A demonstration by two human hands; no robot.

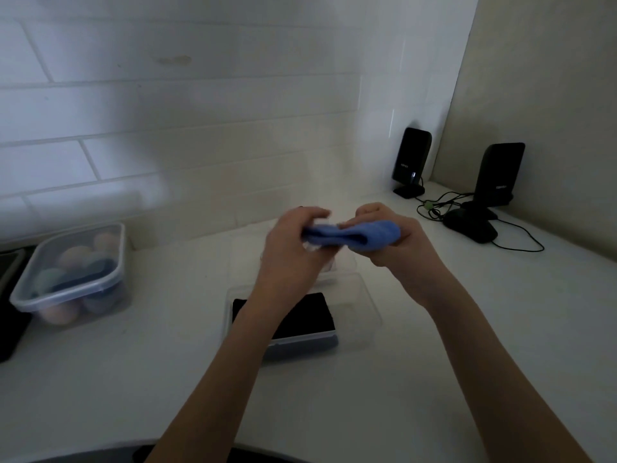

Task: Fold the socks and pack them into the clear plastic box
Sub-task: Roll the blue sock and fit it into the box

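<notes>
A blue sock (354,236) is stretched between both hands above the white counter. My left hand (293,252) grips its left end and my right hand (394,242) grips its bunched right end. Below my arms a clear plastic box (364,315) sits on the counter with a dark folded sock (310,317) inside, partly hidden by my left forearm. The picture is blurred around the hands.
At the left stands a second clear box (71,272) filled with several rolled socks in pale and blue colours. Two black speakers (411,162) (494,185) with cables stand in the back right corner. A white tiled wall runs behind the counter (167,362).
</notes>
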